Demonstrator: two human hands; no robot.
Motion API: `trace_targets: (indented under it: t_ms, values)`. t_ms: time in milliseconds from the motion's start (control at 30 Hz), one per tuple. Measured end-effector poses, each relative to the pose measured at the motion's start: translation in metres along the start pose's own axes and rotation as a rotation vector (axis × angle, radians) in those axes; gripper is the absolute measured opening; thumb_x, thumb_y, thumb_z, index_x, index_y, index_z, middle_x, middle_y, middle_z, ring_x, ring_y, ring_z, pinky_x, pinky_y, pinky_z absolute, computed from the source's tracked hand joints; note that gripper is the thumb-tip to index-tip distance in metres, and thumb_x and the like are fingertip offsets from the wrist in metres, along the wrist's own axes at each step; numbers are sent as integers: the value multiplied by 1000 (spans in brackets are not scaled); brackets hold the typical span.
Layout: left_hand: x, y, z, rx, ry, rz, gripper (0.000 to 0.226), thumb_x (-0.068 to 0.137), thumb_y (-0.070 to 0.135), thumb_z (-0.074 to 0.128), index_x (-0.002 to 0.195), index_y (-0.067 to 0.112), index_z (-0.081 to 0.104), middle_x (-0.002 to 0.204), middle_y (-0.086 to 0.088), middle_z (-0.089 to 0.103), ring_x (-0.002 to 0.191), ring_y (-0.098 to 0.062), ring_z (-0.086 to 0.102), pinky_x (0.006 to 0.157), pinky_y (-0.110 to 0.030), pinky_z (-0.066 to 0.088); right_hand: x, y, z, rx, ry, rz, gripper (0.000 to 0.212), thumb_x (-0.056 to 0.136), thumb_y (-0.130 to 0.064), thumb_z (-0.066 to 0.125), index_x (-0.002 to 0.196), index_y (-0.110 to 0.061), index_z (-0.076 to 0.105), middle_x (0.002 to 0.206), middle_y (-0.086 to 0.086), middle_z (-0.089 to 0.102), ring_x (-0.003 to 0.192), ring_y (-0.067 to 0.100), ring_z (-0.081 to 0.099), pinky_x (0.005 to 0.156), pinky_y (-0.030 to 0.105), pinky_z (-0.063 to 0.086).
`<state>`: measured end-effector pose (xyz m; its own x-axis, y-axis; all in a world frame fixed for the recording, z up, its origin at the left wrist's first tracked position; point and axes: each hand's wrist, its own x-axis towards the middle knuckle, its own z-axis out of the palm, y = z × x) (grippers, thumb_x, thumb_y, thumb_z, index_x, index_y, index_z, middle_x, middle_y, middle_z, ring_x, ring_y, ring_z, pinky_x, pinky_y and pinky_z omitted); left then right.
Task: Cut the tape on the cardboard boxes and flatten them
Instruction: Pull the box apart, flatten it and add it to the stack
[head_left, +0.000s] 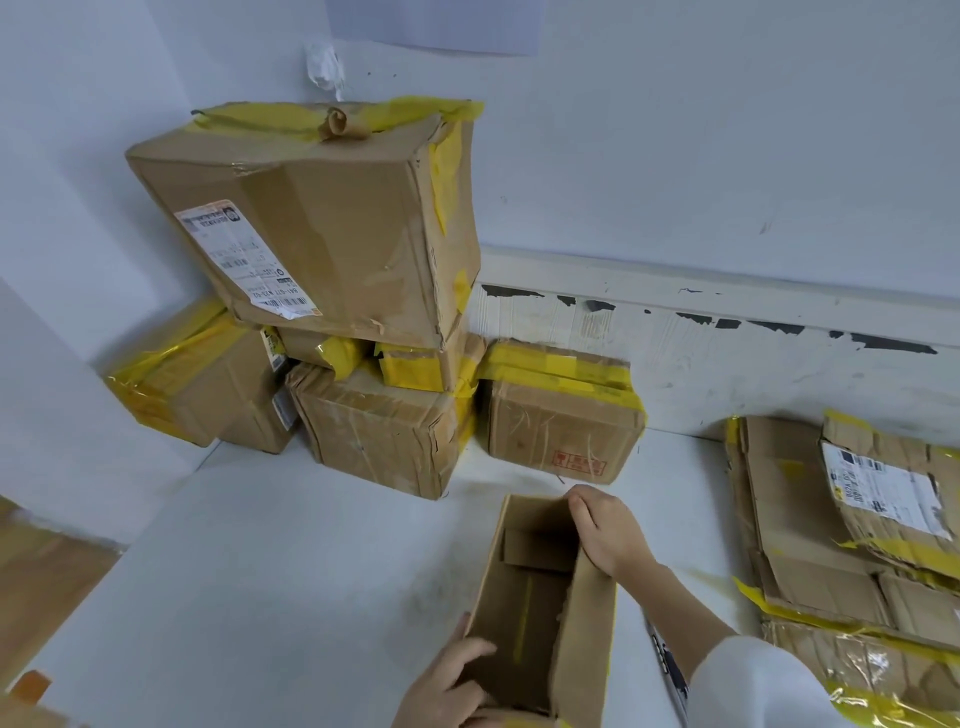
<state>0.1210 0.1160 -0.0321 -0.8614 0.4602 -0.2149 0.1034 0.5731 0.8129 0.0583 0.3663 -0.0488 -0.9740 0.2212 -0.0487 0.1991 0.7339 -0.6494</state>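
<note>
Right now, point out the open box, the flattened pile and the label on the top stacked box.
Open box (519, 618): head view, inner left wall.
Flattened pile (810, 545): head view, top sheet.
Label (244, 260): head view, centre.

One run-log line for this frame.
left hand grips open box near corner | right hand grips far wall | flattened stack right

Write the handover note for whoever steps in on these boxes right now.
Left hand: grips the near end of the open box.
Right hand: grips the top edge of its right wall at the far corner.
The open box stands on the white surface, open on top, not yet flattened.
Done: a pile of flattened boxes lies on the right.
Left: flatten this box, then the taped boxes stacked against the wall, including the large box on top. A dark tool, possibly the cutter, lies under the right forearm.
</note>
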Motion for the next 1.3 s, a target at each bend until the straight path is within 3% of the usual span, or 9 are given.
trace_targets:
  t_ms: [133,433,567,700,800,900,1000,1167,1300]
  values:
    - [4,-10,-29,-29,27,200,29,63,51,65,64,22,70,115,36,54,111,15,48,95,-2,30,10,-25,-11,-202,96,156,42,100,-34,30,64,-18,45,68,0,50,70,20,46,58,30,30]
    - [14,-44,-41,-914,-109,-319,56,53,-15,81,106,-19,59,88,-28,69,72,-29,70,56,-27,56,-1,-43,-68,267,-418,286,26,97,-24,44,101,-8,63,83,-4,51,69,4,46,60,11,37]
    - [-1,-51,-11,-830,-137,-454,33,88,5,58,116,-13,58,79,-6,74,72,-17,69,57,-17,51,-9,-32,-67,318,-502,446,16,93,-28,50,100,-21,63,93,7,58,84,11,47,74,26,34]
    - [-13,-43,17,-678,-61,-460,18,90,18,59,100,5,68,88,-7,74,74,-9,68,59,-10,47,8,-35,-43,60,-332,456,22,93,-18,42,72,-10,41,78,8,40,71,16,37,69,28,30]
    - [-24,-42,31,-603,155,-460,24,81,38,65,80,15,68,78,1,72,72,-1,63,56,-5,43,22,-33,-23,-230,-394,456,21,97,-24,35,85,-9,44,96,6,45,89,19,42,78,28,31]
    - [-27,-46,17,-477,414,-444,13,75,23,76,70,15,67,63,1,70,61,-13,66,60,-23,51,28,-35,-2,-339,-479,479,28,96,-28,36,111,-7,47,116,10,50,108,25,49,83,29,33]
    - [-14,-46,-14,-308,415,-214,35,79,-8,62,72,27,63,77,5,69,64,-6,61,57,-12,44,34,-47,17,-392,-516,430,35,96,-30,37,120,-6,48,128,11,51,117,26,49,85,29,36]
    - [19,-2,-30,-85,-240,9,34,89,47,55,121,47,43,117,43,39,110,13,44,87,-3,35,41,-72,49,-537,-533,249,35,95,-20,42,125,-3,49,128,15,52,118,30,47,93,33,39]
    - [31,5,-9,-26,-465,-18,68,92,48,51,148,34,15,149,21,23,135,-3,28,114,-30,25,39,-79,66,-526,-450,194,30,97,-13,37,120,-2,52,125,17,52,119,31,43,93,37,41]
